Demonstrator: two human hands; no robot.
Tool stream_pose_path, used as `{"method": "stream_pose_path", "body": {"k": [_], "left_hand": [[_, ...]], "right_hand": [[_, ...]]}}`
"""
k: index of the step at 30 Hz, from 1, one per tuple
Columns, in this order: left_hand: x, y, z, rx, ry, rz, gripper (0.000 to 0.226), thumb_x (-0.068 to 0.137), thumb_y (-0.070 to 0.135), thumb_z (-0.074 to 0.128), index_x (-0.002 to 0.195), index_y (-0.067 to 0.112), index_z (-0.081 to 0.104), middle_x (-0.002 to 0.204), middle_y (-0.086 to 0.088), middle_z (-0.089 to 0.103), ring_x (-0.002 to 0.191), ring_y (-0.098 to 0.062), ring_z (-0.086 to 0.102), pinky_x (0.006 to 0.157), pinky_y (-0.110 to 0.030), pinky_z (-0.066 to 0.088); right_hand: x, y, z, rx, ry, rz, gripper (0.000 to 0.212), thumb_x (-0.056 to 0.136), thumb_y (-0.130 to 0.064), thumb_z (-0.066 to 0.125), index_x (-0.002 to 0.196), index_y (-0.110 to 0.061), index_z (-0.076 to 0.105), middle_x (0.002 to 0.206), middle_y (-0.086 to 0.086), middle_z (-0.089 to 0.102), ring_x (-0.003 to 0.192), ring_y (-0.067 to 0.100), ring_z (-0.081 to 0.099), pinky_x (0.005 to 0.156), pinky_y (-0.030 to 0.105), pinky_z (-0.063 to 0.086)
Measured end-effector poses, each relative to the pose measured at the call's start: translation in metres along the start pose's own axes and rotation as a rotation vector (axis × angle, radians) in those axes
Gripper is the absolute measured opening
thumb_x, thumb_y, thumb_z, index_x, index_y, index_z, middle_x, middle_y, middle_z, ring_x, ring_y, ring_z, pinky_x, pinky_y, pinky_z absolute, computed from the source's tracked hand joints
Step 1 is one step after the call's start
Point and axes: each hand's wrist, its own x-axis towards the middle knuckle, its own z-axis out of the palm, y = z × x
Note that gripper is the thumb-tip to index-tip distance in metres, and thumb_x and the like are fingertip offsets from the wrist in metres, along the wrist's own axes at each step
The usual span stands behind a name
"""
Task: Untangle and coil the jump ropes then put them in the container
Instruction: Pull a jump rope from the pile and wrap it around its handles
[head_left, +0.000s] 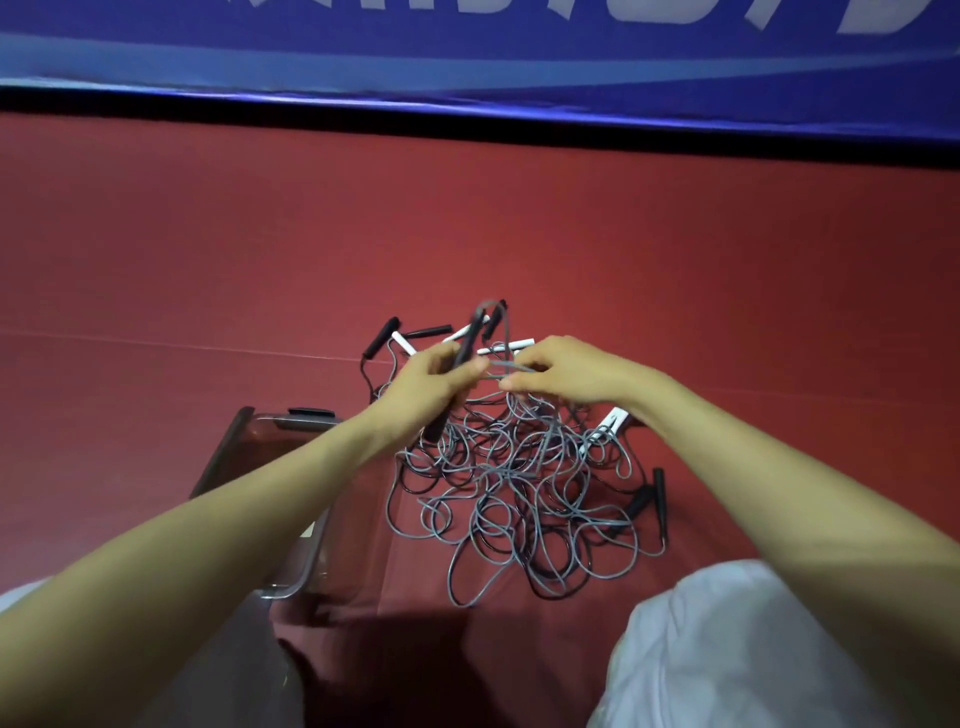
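Working high over the pile here. Gripping a black handle (470, 338) in the left hand (426, 384), curled tight round it, top end tilted up and away. Pinching a loop of grey cord (511, 368) with the right hand (566, 371), thumb and fingertips closed on it, just beside the left. Down below, one big tangle of ropes (519, 493) spread on the red floor (519, 234), with more handles (519, 344) poking out at the far edge. Off to the left, under the forearm, a clear container (234, 447), with no coil to be seen in it. Best to treat that handle as the anchor and trace its own cord down, easing it back through loop by loop. No yanking: likely to cinch the knots tighter. Lift, shake loose, follow the one line.
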Motion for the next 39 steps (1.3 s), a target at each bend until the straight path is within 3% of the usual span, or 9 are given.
{"method": "stream_pose_path", "body": {"k": [6,10,13,16,24,28,32,36,39], "left_hand": [[0.021,0.0,-0.049,-0.034,0.485,-0.108,0.018,0.094,0.012,0.06,0.079,0.014,0.05,0.06,-0.002,0.043,0.046,-0.011,0.039,0.041,-0.018,0.031],[0.013,-0.022,-0.049,0.49,0.242,-0.271,0.029,0.076,0.0,0.075,0.099,0.011,0.059,0.079,-0.005,0.058,0.072,-0.022,0.053,0.058,-0.027,0.042],[0.008,-0.009,-0.021,0.267,-0.036,-0.146,0.037,0.077,0.012,0.08,0.108,0.016,0.061,0.103,-0.002,0.064,0.088,-0.014,0.059,0.081,-0.025,0.049],[0.002,0.003,0.0,0.103,-0.197,-0.075,0.027,0.084,0.02,0.073,0.109,0.014,0.063,0.087,-0.001,0.06,0.072,-0.008,0.054,0.068,-0.017,0.045],[0.012,0.036,-0.009,-0.466,0.213,0.063,0.013,0.094,0.008,0.056,0.083,0.014,0.052,0.054,0.007,0.048,0.044,-0.006,0.036,0.044,-0.016,0.029],[0.016,0.012,-0.033,-0.218,0.399,-0.181,0.017,0.089,0.006,0.06,0.075,0.012,0.053,0.056,-0.001,0.048,0.046,-0.011,0.035,0.04,-0.019,0.026],[0.006,-0.016,-0.031,0.493,0.205,-0.301,0.023,0.083,-0.003,0.059,0.102,0.009,0.06,0.083,-0.008,0.06,0.06,-0.016,0.047,0.05,-0.023,0.037],[0.0,-0.006,-0.01,0.218,0.075,-0.066,0.033,0.082,0.006,0.065,0.109,0.024,0.062,0.109,-0.005,0.067,0.078,-0.015,0.056,0.07,-0.029,0.044],[-0.008,0.012,0.011,0.086,-0.083,-0.024,0.022,0.086,0.025,0.072,0.107,0.02,0.065,0.082,0.002,0.059,0.067,-0.009,0.048,0.062,-0.018,0.038]], "right_hand": [[-0.013,0.063,-0.009,-0.064,-0.086,0.311,0.03,0.1,-0.024,0.05,0.071,-0.017,0.055,0.07,0.001,0.063,0.058,0.012,0.052,0.056,0.016,0.04],[-0.018,0.044,-0.025,-0.114,0.108,0.157,0.028,0.102,-0.031,0.044,0.078,-0.018,0.052,0.067,-0.005,0.05,0.064,0.015,0.045,0.056,0.025,0.033],[-0.018,0.011,-0.019,-0.185,-0.008,0.048,0.027,0.102,-0.032,0.045,0.08,-0.018,0.052,0.066,-0.006,0.048,0.064,0.014,0.044,0.058,0.028,0.032],[-0.019,-0.008,-0.016,-0.124,0.02,-0.008,0.028,0.1,-0.032,0.049,0.083,-0.011,0.059,0.063,-0.006,0.046,0.057,0.009,0.04,0.053,0.023,0.029],[-0.021,0.043,-0.013,0.244,-0.268,0.164,0.021,0.093,-0.024,0.063,0.082,-0.007,0.054,0.073,0.002,0.065,0.071,0.005,0.066,0.071,0.03,0.037],[-0.022,0.06,-0.03,-0.093,0.079,0.177,0.018,0.094,-0.029,0.061,0.079,-0.018,0.058,0.075,0.0,0.064,0.068,0.012,0.052,0.063,0.027,0.035],[-0.035,0.035,-0.046,-0.033,0.197,-0.002,0.014,0.095,-0.032,0.058,0.082,-0.031,0.062,0.072,-0.003,0.064,0.059,0.009,0.047,0.057,0.021,0.035],[-0.036,0.014,-0.035,-0.121,0.044,-0.024,0.018,0.094,-0.035,0.059,0.095,-0.023,0.072,0.075,-0.005,0.064,0.065,0.009,0.05,0.064,0.024,0.038],[-0.036,-0.001,-0.031,-0.056,0.122,-0.118,0.02,0.093,-0.035,0.06,0.096,-0.021,0.074,0.069,-0.011,0.06,0.061,0.003,0.047,0.062,0.02,0.035]]}}
